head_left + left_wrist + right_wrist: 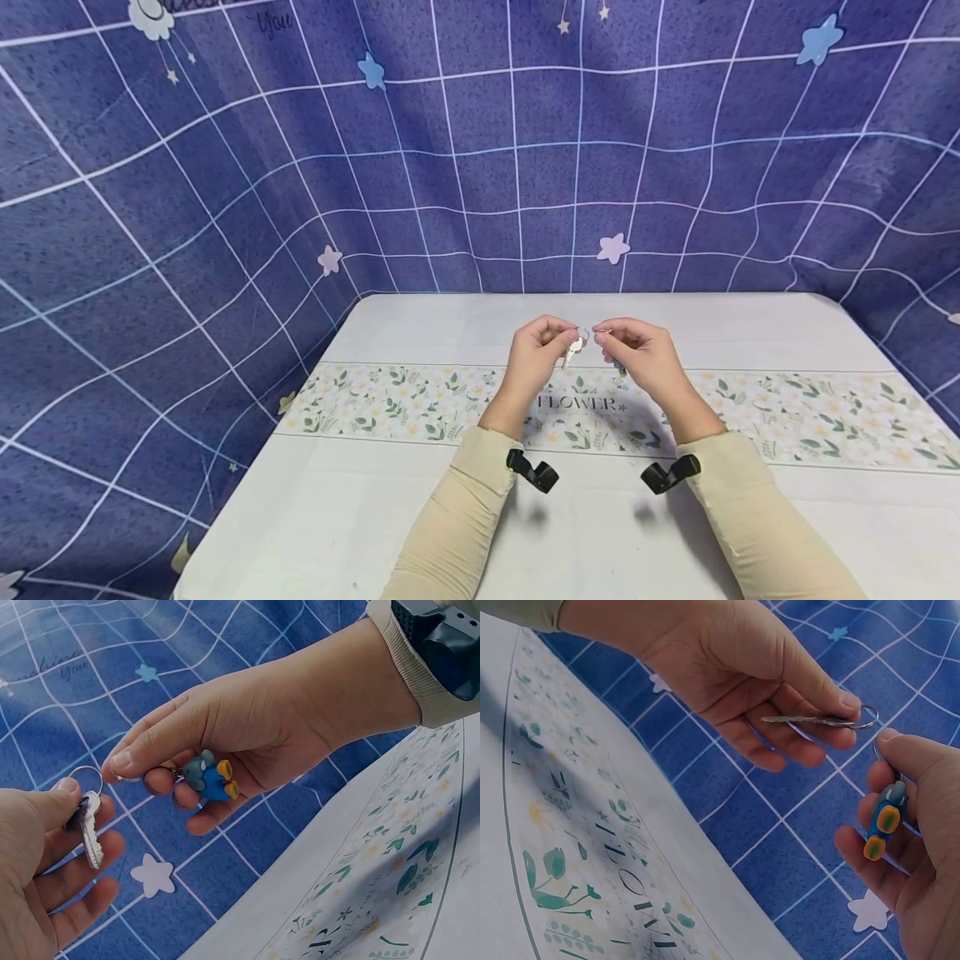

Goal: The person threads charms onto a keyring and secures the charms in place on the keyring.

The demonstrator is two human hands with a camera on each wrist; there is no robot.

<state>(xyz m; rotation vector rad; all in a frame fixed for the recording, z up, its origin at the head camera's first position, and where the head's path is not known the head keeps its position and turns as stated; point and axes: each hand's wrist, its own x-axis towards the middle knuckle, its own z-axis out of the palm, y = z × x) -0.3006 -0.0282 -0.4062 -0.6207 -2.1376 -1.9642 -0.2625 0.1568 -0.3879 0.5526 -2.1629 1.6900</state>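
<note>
My left hand [534,354] pinches a split ring with a silver key [91,834] between thumb and fingertips; the key hangs down in front of the fingers. Facing it, my right hand [647,352] pinches a second metal ring, from which a small blue figure charm [213,778] with orange feet dangles. In the right wrist view the charm [887,817] lies against the curled fingers, while the key [802,719] is seen edge-on. Both hands are held above the table with the two rings close together; whether the rings touch, I cannot tell.
A white table [360,508] bears a floral runner strip [405,404] with the word FLOWER. Behind and to the left hangs a blue grid-patterned curtain [480,179] with stars. A black wrist camera [532,472] sits on the left sleeve, another [670,474] on the right.
</note>
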